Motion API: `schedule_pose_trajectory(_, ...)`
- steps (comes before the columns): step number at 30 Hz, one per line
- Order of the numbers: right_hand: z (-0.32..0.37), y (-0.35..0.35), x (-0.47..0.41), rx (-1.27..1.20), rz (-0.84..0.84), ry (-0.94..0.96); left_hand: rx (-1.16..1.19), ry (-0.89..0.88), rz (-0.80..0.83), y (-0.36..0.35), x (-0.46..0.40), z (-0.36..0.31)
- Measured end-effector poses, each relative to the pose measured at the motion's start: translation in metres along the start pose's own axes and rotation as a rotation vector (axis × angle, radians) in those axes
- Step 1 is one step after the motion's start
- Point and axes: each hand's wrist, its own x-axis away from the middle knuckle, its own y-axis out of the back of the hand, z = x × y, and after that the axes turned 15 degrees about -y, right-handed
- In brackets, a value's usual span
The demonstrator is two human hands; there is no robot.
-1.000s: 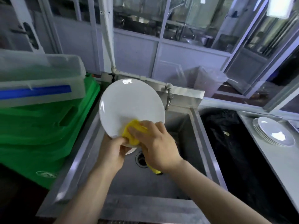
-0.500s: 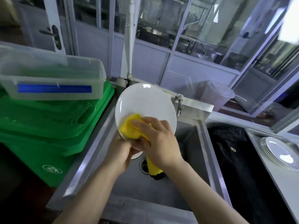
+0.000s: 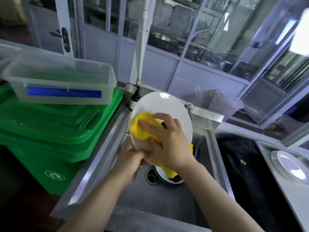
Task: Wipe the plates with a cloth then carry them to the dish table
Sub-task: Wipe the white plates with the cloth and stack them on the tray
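Over sink: plate (image 3: pixel 168 109) tilted upright above sink (image 3: pixel 93 166) basin.
Left hand (image 3: pixel 128 158): grip clamped on plate's lower rim.
Right hand (image 3: pixel 168 139): fingers press yellow cloth (image 3: pixel 140 129) flat to plate face.
Technique: steady rim; sweep cloth outward, cover whole face.

No readable text, white round emblem on the green bin (image 3: pixel 55 175), pale label on the brown pump bottle (image 3: pixel 134 102) illegible
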Motion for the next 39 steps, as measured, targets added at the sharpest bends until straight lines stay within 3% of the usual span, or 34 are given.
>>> schedule_pose_trajectory(2,-0.016,0.001,-0.005,-0.007,-0.039,-0.077,-0.025,0.02,-0.024,0.004,-0.001,-0.002)
schedule_pose_trajectory(6,-0.058,0.01,-0.021,0.062,-0.183,-0.458,-0.041,0.045,-0.074,0.006,-0.003,-0.003)
schedule_pose_trajectory(8,-0.062,0.015,-0.031,0.027,-0.225,-0.558,-0.075,0.024,-0.041,0.005,-0.002,-0.004)
schedule_pose_trajectory(13,-0.024,0.01,-0.049,0.025,-0.271,-0.372,-0.164,0.049,0.074,0.0,0.001,0.0)
schedule_pose_trajectory(18,-0.003,-0.004,-0.023,-0.021,-0.018,0.063,-0.136,0.033,0.001,0.008,-0.001,-0.002)
schedule_pose_trajectory(20,-0.016,-0.003,-0.022,-0.034,-0.004,0.036,-0.147,0.013,-0.018,0.011,-0.004,-0.004)
schedule_pose_trajectory(26,-0.057,0.017,-0.049,0.01,-0.219,-0.43,-0.158,0.006,0.012,0.004,0.001,-0.004)
schedule_pose_trajectory(30,-0.029,0.012,-0.043,0.018,-0.141,-0.243,-0.154,0.052,0.069,-0.002,0.002,0.0)
schedule_pose_trajectory(34,-0.002,-0.004,-0.01,0.011,0.121,0.025,-0.047,0.001,0.075,0.006,-0.003,0.006)
schedule_pose_trajectory(39,-0.02,-0.009,0.003,0.045,0.273,0.091,0.18,0.012,0.154,0.026,-0.007,0.008)
